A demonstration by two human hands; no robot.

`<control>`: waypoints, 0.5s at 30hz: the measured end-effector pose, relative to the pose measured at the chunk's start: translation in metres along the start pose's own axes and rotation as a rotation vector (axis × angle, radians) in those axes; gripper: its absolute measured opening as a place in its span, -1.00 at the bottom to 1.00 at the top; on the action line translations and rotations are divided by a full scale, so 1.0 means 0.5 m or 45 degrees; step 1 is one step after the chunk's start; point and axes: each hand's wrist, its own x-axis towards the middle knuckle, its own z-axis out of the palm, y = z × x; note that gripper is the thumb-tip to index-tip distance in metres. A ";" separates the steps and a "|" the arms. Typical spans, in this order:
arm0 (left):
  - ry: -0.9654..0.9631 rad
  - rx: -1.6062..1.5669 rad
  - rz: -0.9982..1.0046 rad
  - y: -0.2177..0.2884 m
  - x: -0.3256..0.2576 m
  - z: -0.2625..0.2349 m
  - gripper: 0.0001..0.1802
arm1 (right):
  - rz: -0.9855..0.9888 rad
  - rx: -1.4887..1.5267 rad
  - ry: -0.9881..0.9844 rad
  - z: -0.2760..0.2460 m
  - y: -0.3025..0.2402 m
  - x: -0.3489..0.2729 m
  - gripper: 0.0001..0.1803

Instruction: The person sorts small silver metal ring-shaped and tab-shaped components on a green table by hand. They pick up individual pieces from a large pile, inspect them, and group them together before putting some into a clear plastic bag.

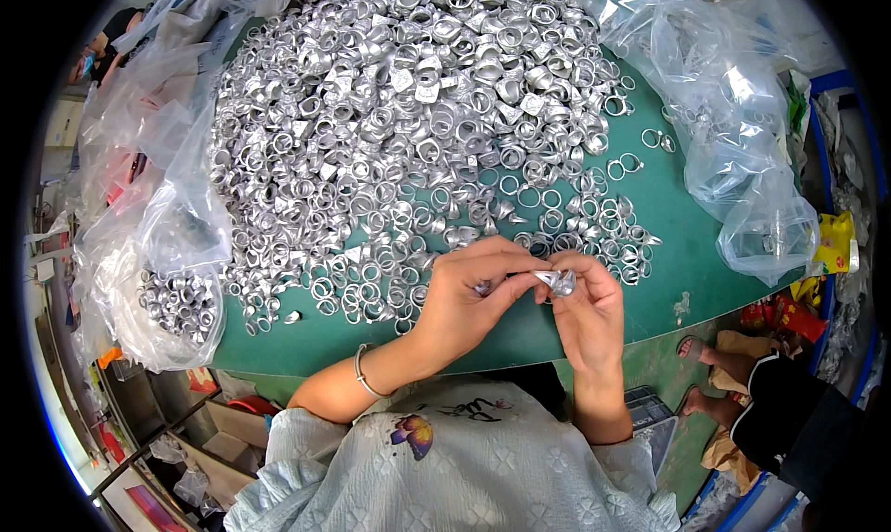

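Both my hands meet above the near part of the green table, in front of a big pile of silver rings (408, 87). My left hand (469, 286) is closed, thumb and forefinger pinching the pointed end of a silver ring. Another bit of silver metal (483, 289) shows in the curl of its fingers. My right hand (589, 309) is closed on a silver ring (562, 283) with a broad, shiny face, held at the fingertips right against the left ones. How many rings are between the fingers I cannot tell. Loose rings lie just beyond my knuckles.
On the green table (668, 282), a clear plastic bag (186, 328) with rings in it sits at the left edge. More clear plastic bags (724, 115) lie along the right side. A seated person's legs (733, 365) show at the right. Open boxes (227, 439) stand lower left.
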 end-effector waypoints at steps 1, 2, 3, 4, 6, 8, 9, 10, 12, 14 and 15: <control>-0.011 -0.023 -0.017 0.001 -0.001 -0.002 -0.80 | -0.023 -0.034 0.003 0.002 0.000 -0.001 -0.80; -0.023 -0.043 -0.020 0.000 -0.001 -0.003 -0.80 | -0.045 -0.069 0.005 0.004 -0.001 -0.002 -0.80; -0.035 -0.064 -0.024 -0.001 -0.001 -0.005 -0.81 | -0.044 -0.068 0.009 0.007 -0.003 -0.003 -0.81; -0.047 -0.085 -0.027 -0.001 -0.001 -0.006 -0.81 | -0.044 -0.067 0.013 0.011 -0.006 -0.004 -0.82; -0.062 -0.136 -0.048 0.000 -0.003 -0.006 -0.82 | -0.045 -0.079 0.012 0.013 -0.007 -0.007 -0.83; -0.071 -0.186 -0.083 0.001 -0.005 -0.006 -0.83 | -0.049 -0.101 0.002 0.011 -0.006 -0.010 -0.84; -0.072 -0.209 -0.109 0.000 -0.006 -0.006 -0.83 | -0.053 -0.102 0.004 0.013 -0.007 -0.011 -0.84; -0.073 -0.233 -0.134 -0.001 -0.007 -0.006 -0.84 | -0.057 -0.102 0.006 0.015 -0.009 -0.011 -0.83; -0.087 -0.249 -0.064 -0.012 -0.006 -0.005 -0.83 | -0.034 -0.129 0.015 0.017 -0.010 -0.012 -0.84; -0.143 -0.463 -0.259 -0.014 -0.007 -0.008 -0.83 | 0.018 -0.176 0.032 0.012 -0.012 -0.012 -0.86; -0.193 -0.667 -0.492 -0.011 -0.010 -0.017 -0.82 | 0.006 -0.398 0.101 0.008 -0.011 -0.016 -0.87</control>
